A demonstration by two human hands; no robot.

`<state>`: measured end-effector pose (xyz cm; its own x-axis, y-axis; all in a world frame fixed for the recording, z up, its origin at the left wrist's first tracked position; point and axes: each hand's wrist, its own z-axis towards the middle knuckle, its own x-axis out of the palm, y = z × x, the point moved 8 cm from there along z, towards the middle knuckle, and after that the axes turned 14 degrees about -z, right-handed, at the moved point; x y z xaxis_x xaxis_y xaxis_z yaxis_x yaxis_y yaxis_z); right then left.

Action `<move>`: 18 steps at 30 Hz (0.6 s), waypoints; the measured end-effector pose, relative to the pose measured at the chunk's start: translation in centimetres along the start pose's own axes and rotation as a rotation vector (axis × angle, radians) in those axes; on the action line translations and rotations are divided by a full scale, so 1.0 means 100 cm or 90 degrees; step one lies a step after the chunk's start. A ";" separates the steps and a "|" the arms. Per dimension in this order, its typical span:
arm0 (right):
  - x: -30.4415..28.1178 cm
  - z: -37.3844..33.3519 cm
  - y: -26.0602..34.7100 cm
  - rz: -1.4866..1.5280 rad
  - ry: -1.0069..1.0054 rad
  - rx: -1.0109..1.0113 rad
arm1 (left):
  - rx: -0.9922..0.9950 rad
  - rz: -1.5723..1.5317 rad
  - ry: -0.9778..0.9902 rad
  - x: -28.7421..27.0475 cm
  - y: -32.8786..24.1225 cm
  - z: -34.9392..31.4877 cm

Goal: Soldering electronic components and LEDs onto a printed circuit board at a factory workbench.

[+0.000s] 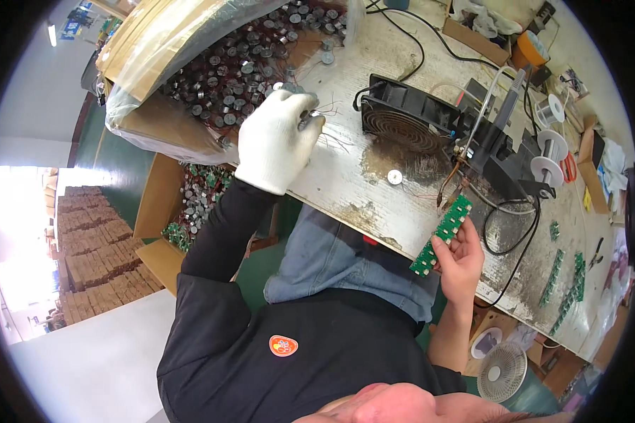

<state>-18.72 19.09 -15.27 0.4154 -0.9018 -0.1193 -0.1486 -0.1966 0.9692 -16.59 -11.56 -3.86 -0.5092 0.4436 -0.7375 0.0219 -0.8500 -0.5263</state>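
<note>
My left hand [276, 144], in a white glove, is curled above the bench beside an open box lined with clear plastic [144, 130]. Small round metal parts with thin wires [307, 118] are in its fingers, the wires trailing to the right. Heaped in the box are many like parts [250, 67]. My bare right hand [462, 262] pinches a strip of green circuit boards [441, 237], tilted over the bench's front edge. The strip's far end lies just below the soldering iron tip [444, 192] on its stand. One loose round white-faced part [395, 177] lies on the bench.
A black fan [406, 116] stands behind the loose part. Solder spools [549, 156] and a looped black cable [509, 250] are at right. More green board strips [570, 296] lie on the bench [529, 299]. A cardboard box of parts [161, 201] sits low at left.
</note>
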 end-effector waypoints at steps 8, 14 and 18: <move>-0.001 0.000 -0.001 0.008 0.008 0.016 | -0.066 0.055 0.124 0.032 0.024 0.010; -0.001 0.000 -0.004 0.018 0.011 0.019 | -0.075 0.055 0.107 0.038 0.022 0.006; -0.001 0.000 -0.005 0.034 0.000 0.013 | -0.055 0.017 0.085 0.040 0.022 0.006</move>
<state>-18.66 19.24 -15.70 0.4061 -0.9114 -0.0670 -0.1886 -0.1553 0.9697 -19.07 -11.81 -7.75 -0.3891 0.4596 -0.7983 0.1109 -0.8370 -0.5359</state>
